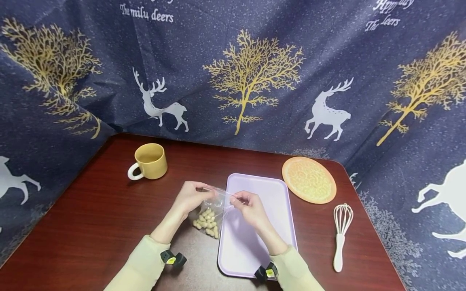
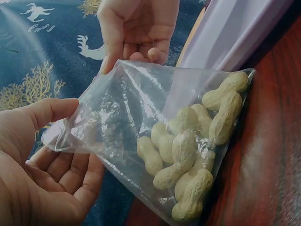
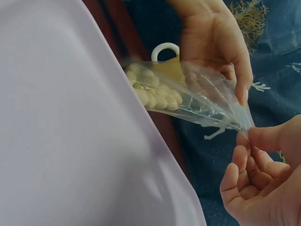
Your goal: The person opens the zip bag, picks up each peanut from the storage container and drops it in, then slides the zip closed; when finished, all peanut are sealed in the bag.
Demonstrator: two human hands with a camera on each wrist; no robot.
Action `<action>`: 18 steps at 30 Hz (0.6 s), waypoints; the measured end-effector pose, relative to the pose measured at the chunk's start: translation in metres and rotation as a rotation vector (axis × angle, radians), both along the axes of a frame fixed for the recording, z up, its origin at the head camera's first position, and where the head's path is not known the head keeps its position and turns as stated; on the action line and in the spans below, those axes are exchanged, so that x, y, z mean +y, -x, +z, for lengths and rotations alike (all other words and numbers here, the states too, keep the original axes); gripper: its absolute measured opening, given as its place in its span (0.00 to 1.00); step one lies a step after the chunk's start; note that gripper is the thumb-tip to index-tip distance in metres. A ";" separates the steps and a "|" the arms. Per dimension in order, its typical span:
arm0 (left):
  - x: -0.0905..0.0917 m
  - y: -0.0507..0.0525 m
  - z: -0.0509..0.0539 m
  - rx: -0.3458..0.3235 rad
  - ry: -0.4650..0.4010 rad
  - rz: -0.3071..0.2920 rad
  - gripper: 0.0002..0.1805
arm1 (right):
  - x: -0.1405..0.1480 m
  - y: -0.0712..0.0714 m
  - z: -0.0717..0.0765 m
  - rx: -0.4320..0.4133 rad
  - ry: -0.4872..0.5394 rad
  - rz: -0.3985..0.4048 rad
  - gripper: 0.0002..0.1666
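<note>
A clear plastic bag (image 1: pixel 218 203) with several unshelled peanuts (image 1: pixel 206 220) in its lower part hangs beside the left edge of a lilac tray (image 1: pixel 238 246). My left hand (image 1: pixel 189 197) pinches the bag's top at its left side between thumb and fingers. At the other end of that top edge, my right hand (image 1: pixel 252 209) grips the plastic between thumb and forefinger, above the tray. In the left wrist view the peanuts (image 2: pixel 183 146) lie bunched along the bottom of the bag. The right wrist view shows the bag's mouth gathered at the right fingertips (image 3: pixel 256 136).
A yellow mug (image 1: pixel 154 163) with a white handle stands at the back left. To the right of the tray lie an orange-rimmed oval placemat (image 1: pixel 309 180) and a white whisk (image 1: pixel 340 238). A dark patterned cloth (image 1: pixel 204 81) hangs behind the brown table (image 1: pixel 91 218).
</note>
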State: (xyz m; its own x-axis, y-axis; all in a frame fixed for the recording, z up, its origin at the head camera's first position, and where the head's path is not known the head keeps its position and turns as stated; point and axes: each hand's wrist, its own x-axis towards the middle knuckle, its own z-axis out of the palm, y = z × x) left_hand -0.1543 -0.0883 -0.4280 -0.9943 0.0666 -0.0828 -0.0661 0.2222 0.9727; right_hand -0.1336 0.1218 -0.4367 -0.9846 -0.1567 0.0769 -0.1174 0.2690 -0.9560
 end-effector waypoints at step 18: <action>-0.016 0.003 0.009 -0.054 -0.015 0.069 0.08 | 0.007 0.010 -0.004 -0.121 0.015 -0.055 0.06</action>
